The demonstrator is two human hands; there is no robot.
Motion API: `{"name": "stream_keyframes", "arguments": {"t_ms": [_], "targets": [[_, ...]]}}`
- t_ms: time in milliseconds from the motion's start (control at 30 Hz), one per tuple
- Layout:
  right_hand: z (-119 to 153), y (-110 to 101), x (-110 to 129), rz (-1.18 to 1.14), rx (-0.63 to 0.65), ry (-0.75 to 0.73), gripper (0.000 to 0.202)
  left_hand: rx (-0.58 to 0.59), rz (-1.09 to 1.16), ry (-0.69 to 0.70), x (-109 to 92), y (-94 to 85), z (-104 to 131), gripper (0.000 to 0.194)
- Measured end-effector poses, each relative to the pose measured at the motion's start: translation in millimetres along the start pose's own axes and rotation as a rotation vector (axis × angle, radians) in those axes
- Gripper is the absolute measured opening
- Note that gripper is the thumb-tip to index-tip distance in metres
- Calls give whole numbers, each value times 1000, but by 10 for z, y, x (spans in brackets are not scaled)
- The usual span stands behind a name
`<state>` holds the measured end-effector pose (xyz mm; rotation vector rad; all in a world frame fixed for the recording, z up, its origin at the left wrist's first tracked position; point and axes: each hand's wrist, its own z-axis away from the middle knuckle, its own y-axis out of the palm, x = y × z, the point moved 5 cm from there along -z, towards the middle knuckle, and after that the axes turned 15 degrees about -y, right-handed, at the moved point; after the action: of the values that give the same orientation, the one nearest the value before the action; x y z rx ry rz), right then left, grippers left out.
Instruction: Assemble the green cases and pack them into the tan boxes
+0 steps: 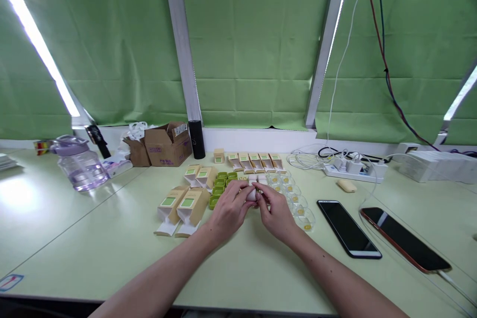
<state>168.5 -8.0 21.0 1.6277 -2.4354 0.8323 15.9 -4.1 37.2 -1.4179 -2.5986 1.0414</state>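
Note:
Both hands meet over the middle of the table around a small white rounded piece [252,195], whose kind I cannot make out. My left hand [231,203] has its fingers closed on its left side. The fingertips of my right hand [274,207] pinch it from the right. Just behind the hands stand more small white pieces [262,179]. Left of them are rows of green square cups [213,201]. To the right lie rows of clear plastic cups [306,219] with a yellow spot in each. Open cream boxes [193,204] with green labels lie further left.
More small cream boxes [255,163] line the back. Two phones [349,228] [406,239] lie at right, near a power strip [356,173] with tangled cables. At back left are a cardboard box [168,146], a black cylinder [197,139] and a purple-lidded jug [82,166].

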Motion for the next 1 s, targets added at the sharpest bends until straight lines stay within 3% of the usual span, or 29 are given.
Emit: {"name": "stream_keyframes", "arguments": {"t_ms": [200, 567, 800, 1000], "targets": [[-27, -15, 60, 64, 0, -53, 35, 22, -4, -6, -18, 24, 9, 35], [-35, 12, 19, 86, 47, -18, 36, 44, -13, -21, -14, 55, 7, 37], [-73, -48, 27, -14, 80, -15, 32, 41, 34, -37, 110, 44, 12, 35], [-27, -72, -6, 91, 148, -110, 49, 74, 126, -108, 193, 36, -8, 39]]}}
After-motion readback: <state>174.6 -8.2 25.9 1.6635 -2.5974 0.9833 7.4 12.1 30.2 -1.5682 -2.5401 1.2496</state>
